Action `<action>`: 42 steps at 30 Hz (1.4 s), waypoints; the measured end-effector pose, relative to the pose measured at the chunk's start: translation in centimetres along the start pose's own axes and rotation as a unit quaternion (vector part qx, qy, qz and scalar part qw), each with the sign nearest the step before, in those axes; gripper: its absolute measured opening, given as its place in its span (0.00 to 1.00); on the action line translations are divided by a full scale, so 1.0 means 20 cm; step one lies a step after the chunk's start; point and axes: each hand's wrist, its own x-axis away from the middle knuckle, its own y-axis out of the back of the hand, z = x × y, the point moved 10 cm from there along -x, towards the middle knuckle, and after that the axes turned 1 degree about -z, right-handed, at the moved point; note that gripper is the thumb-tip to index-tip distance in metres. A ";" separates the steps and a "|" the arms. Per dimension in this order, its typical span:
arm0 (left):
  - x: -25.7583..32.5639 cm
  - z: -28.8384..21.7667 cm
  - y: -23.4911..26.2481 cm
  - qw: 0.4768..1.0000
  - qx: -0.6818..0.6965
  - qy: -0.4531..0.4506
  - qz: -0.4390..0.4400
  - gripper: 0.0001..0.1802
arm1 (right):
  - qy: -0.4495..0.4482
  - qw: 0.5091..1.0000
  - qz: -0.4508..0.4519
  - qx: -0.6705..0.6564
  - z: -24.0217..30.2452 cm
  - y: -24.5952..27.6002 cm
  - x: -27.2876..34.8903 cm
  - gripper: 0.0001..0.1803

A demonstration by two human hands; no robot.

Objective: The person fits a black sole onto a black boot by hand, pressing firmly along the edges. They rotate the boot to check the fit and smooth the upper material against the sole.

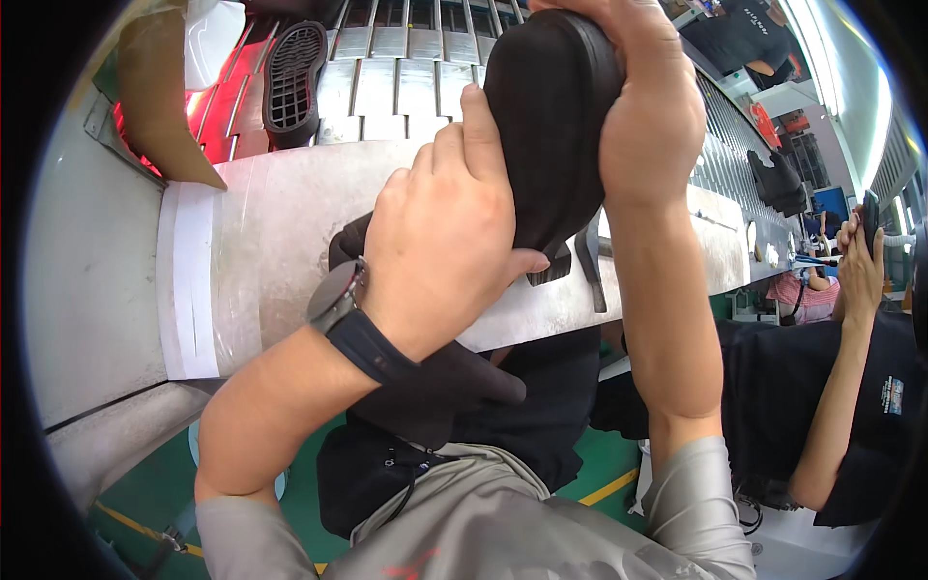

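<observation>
Both hands hold a black shoe [546,116] upright above the near edge of the worktable, its smooth dark surface toward me. My right hand [652,106] wraps round its right side and far end, with some fingertips cut off by the top edge. Against the shoe's left side lies my left hand [449,213], fingers pressed along it and thumb at its near end. A dark piece [350,242] sits behind my left wrist, mostly covered. Right of the shoe, a black strap-like part [588,266] rests on the table; how it joins anything is hidden.
A black treaded shoe sole [295,82] lies on the metal slatted conveyor [396,92] beyond the worktable [261,232]. A brown cardboard flap [159,97] stands at left. To the right, a co-worker in black [822,387] raises both hands round a dark object [870,213].
</observation>
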 end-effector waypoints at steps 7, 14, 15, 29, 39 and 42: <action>0.05 -0.02 0.01 0.998 -0.010 -0.053 -0.028 0.76 | 0.105 0.983 -0.005 0.149 0.14 -0.04 0.06 0.24; 0.09 -0.07 0.05 0.996 -0.001 -0.073 -0.046 0.77 | 0.055 0.934 0.062 0.349 0.32 0.04 0.16 0.36; 0.09 -0.07 0.05 0.996 -0.001 -0.075 -0.047 0.77 | 0.049 0.957 -0.021 0.284 0.28 0.03 0.19 0.39; 0.12 -0.06 0.08 0.995 -0.003 -0.081 -0.066 0.77 | 0.089 0.950 0.070 0.291 0.23 0.08 0.33 0.32; 0.13 -0.05 0.08 0.994 -0.015 -0.081 -0.065 0.76 | 0.074 0.843 0.069 0.529 0.38 -0.07 0.36 0.32; 0.16 -0.08 0.10 0.994 -0.012 -0.092 -0.062 0.75 | -0.035 0.917 0.069 0.392 0.38 0.02 0.28 0.38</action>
